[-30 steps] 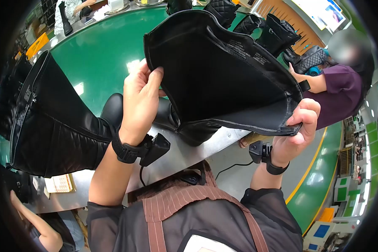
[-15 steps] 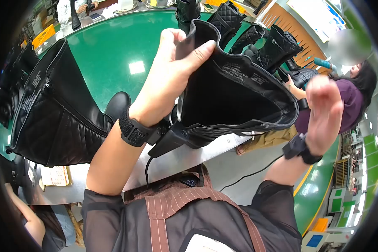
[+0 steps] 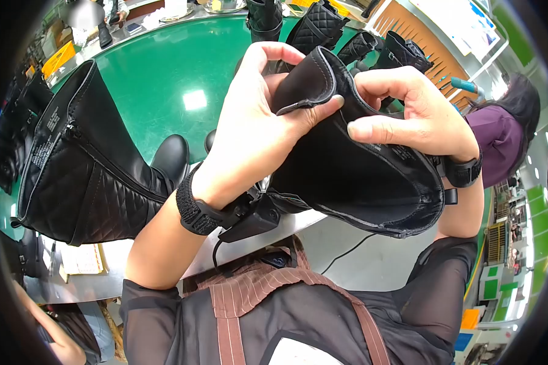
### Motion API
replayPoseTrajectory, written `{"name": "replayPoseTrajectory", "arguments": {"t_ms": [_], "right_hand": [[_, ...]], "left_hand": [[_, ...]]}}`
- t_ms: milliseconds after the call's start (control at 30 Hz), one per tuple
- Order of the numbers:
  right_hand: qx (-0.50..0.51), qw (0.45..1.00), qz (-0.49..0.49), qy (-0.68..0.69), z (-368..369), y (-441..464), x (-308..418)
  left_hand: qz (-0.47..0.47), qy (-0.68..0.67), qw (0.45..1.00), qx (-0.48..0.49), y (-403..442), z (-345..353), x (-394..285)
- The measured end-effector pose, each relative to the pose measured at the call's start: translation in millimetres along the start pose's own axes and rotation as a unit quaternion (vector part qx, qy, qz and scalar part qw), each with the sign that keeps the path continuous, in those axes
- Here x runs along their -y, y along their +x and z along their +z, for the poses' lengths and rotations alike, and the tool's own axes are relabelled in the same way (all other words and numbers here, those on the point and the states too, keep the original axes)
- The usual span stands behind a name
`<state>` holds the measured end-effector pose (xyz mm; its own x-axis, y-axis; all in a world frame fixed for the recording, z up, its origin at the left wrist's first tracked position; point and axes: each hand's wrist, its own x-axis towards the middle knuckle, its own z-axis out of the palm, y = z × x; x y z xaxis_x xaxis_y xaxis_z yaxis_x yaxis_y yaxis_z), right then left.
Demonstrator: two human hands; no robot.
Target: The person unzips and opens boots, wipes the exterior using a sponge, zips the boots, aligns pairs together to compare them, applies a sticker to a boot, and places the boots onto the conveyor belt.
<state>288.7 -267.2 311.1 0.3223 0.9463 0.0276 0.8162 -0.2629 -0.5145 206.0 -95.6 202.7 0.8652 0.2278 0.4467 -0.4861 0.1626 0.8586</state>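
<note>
A tall black boot (image 3: 359,176) is in front of me, its wide shaft opening turned toward me and its dark lining showing. My left hand (image 3: 268,112) grips the folded-over top edge of the shaft, thumb on the inner side. On the same edge, farther right, my right hand (image 3: 408,112) pinches the rim, with the thumb inside and the fingers partly hidden behind the leather. Printed text inside the shaft is mostly covered by my right hand. A second black boot (image 3: 97,170) with quilted panels and a long zip stands at the left.
A green work surface (image 3: 164,73) with a metal edge (image 3: 219,249) curves ahead. Several black boots (image 3: 316,27) stand at its far side. A paper pad (image 3: 82,258) lies at lower left. A co-worker in a purple top (image 3: 502,146) is at the right. A black cable (image 3: 347,252) hangs below.
My right hand has come in from the right and taken hold of the boot's rim. The shaft edge now folds over near my left hand. The co-worker at the right has turned.
</note>
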Motion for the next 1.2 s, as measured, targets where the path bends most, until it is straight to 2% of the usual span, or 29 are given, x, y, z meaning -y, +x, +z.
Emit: {"name": "replayPoseTrajectory", "arguments": {"t_ms": [33, 100, 167, 300, 367, 500, 567, 600, 633, 700, 867, 967, 1067, 1200], "right_hand": [[-0.005, 1.0, 0.012, 0.013, 2.0, -1.5, 1.8], [-0.083, 0.985, 0.075, 0.129, 10.6, -6.5, -4.1], [-0.129, 0.952, 0.08, 0.267, 21.4, -9.7, -12.8], [-0.154, 0.913, 0.073, 0.37, 30.7, -15.8, -20.5], [-0.125, 0.871, 0.068, 0.47, 30.2, -17.3, -18.3], [-0.147, 0.89, 0.05, 0.429, 32.1, -17.5, -19.0], [-0.103, 0.905, 0.027, 0.411, 31.6, -20.0, -15.2], [-0.159, 0.931, 0.02, 0.327, 37.2, -19.0, -11.3], [-0.159, 0.931, 0.02, 0.327, 37.9, -20.3, -11.4], [-0.177, 0.938, 0.018, 0.298, 39.0, -23.1, -13.0], [-0.206, 0.889, 0.03, 0.407, 51.6, -25.0, -22.6], [-0.239, 0.854, 0.044, 0.46, 59.2, -26.9, -26.3], [-0.222, 0.825, 0.055, 0.517, 58.8, -27.9, -27.5], [-0.225, 0.818, 0.053, 0.526, 59.3, -25.7, -32.5]], "left_hand": [[-0.001, -0.001, 1.0, 0.001, -0.8, -1.0, -1.1], [-0.008, -0.018, 1.0, 0.008, -2.7, -5.2, -2.8], [0.005, -0.026, 0.999, 0.018, -3.7, -9.7, 1.5], [0.011, -0.02, 0.999, 0.042, -4.5, -16.2, 0.7], [0.001, -0.009, 0.999, 0.051, -2.4, -17.1, -1.6], [-0.041, 0.0, 0.997, 0.069, -0.2, -9.2, -15.1], [-0.053, 0.019, 0.996, 0.076, 0.8, -3.5, -16.4], [-0.069, 0.078, 0.992, 0.065, 4.2, -1.6, -15.3], [-0.083, 0.136, 0.986, 0.054, 5.9, -0.4, -14.8], [-0.088, 0.109, 0.989, 0.055, 5.6, -0.3, -15.0], [-0.083, 0.023, 0.994, 0.072, 5.3, -1.1, -11.4], [-0.085, 0.027, 0.992, 0.086, 6.9, -3.3, -7.5], [-0.091, 0.021, 0.992, 0.082, 7.5, -5.3, -4.4], [-0.081, 0.014, 0.993, 0.084, 7.1, -4.2, -4.3]]}}
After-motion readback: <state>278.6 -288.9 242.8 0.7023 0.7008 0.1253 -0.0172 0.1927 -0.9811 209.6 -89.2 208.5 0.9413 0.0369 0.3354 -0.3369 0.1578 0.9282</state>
